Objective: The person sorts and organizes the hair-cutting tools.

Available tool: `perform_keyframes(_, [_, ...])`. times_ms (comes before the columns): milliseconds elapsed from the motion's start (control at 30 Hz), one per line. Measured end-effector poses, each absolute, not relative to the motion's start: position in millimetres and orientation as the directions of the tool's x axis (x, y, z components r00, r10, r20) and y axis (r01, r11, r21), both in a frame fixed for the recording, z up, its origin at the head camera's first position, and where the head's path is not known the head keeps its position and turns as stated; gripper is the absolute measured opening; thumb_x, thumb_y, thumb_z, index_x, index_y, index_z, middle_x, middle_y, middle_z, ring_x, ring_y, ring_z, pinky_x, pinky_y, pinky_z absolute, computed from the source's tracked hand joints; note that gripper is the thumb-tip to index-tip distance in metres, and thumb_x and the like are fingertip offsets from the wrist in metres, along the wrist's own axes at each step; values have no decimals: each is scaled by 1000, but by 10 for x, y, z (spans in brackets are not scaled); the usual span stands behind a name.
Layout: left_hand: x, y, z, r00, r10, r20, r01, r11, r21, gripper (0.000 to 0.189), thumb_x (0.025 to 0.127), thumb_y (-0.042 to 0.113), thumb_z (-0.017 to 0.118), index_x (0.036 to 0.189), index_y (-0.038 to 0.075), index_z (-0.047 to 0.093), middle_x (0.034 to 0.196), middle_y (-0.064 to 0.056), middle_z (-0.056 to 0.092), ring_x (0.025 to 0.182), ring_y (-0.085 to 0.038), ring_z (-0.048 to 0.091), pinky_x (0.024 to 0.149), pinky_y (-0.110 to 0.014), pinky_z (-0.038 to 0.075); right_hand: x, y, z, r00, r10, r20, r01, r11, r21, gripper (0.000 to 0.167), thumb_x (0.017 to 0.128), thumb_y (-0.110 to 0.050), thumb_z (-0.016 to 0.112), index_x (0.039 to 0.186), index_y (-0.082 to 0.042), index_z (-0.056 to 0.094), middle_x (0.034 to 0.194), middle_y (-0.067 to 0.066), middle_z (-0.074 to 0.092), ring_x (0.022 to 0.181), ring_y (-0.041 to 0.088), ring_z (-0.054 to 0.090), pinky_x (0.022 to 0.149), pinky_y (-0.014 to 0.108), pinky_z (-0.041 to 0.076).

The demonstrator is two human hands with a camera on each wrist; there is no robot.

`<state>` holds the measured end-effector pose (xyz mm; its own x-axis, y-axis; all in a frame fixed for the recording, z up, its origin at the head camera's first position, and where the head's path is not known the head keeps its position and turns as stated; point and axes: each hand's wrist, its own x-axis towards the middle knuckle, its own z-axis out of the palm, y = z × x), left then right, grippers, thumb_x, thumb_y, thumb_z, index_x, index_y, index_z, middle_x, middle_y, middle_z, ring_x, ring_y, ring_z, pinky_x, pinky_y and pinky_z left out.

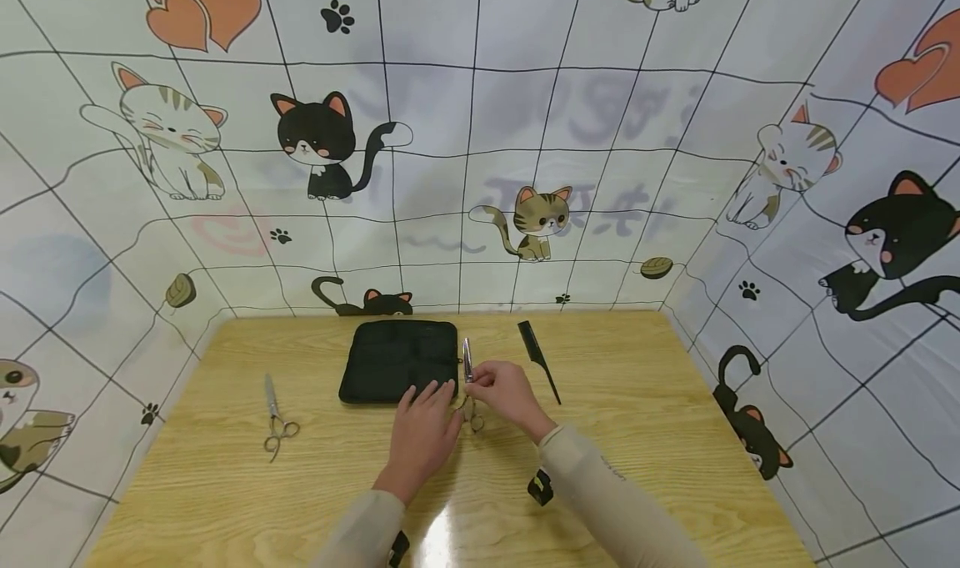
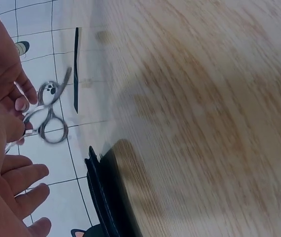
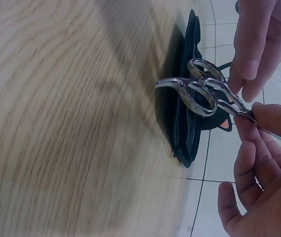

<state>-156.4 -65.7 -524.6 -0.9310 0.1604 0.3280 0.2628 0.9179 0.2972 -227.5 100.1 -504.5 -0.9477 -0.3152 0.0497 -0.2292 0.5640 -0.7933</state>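
Note:
A pair of silver scissors (image 3: 199, 96) hangs in my right hand (image 1: 502, 393), pinched between thumb and fingers near the pivot. In the head view its blades point away from me and its finger rings toward me. My left hand (image 1: 423, 434) is spread with fingers extended over the near right corner of a black zip case (image 1: 397, 355). Its thumb comes close to the scissors. In the right wrist view, the left fingers (image 3: 254, 44) hang just above the scissors' shanks. The case lies flat on the table, and my left fingertips overlap its near edge.
Another pair of scissors (image 1: 276, 422) lies on the wooden table (image 1: 622, 451) at the left. A black tail comb (image 1: 536, 355) rests right of the case. Cat-patterned cloth walls (image 1: 450, 134) enclose the table's back and sides.

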Motion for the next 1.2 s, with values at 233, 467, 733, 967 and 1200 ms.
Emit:
perform_keyframes(233, [-1597, -627, -5283, -926, 111, 361, 231, 923, 307, 45, 94, 35, 64, 132, 11, 62, 123, -4, 70, 122, -23, 61, 109, -52, 41, -2230, 935, -5040, -952, -304, 24, -187, 521, -833, 16, 91, -28, 69, 88, -13, 70, 81, 1, 73, 70, 11, 64, 60, 25, 49])
perform_keyframes(467, [-1614, -611, -5306, -932, 81, 354, 196, 932, 305, 41, 91, 36, 68, 124, 13, 68, 106, -2, 76, 116, -23, 65, 107, -50, 43, -2203, 897, -5076, -960, -279, -1, -142, 495, -857, 19, 93, -31, 67, 84, -14, 70, 82, 3, 74, 78, 28, 68, 57, 27, 45])
perform_keyframes(733, [-1621, -599, -5339, -913, 73, 402, 193, 944, 268, 37, 86, 39, 73, 115, 16, 72, 88, 1, 77, 108, -21, 69, 103, -49, 46, -2164, 847, -5070, -969, -248, -14, -104, 454, -885, 18, 92, -30, 68, 86, -12, 71, 83, 3, 75, 89, 35, 69, 60, 28, 47])
perform_keyframes(967, [-1634, -632, -5352, -880, 90, 467, 222, 946, 236, 28, 83, 32, 78, 107, 18, 75, 81, 2, 76, 99, -19, 71, 98, -49, 46, -2146, 821, -5065, -971, -239, 21, -142, 504, -852, 18, 90, -32, 70, 85, -15, 73, 80, 1, 74, 72, 16, 66, 58, 26, 49])
perform_keyframes(1200, [-1641, -720, -5375, -888, 116, 444, 232, 948, 216, 25, 84, 31, 77, 105, 18, 73, 91, 3, 77, 84, -14, 72, 98, -49, 47, -2167, 860, -5083, -943, -328, 53, -224, 514, -828, 15, 92, -28, 68, 92, -14, 73, 85, 1, 72, 72, 7, 62, 62, 24, 51])
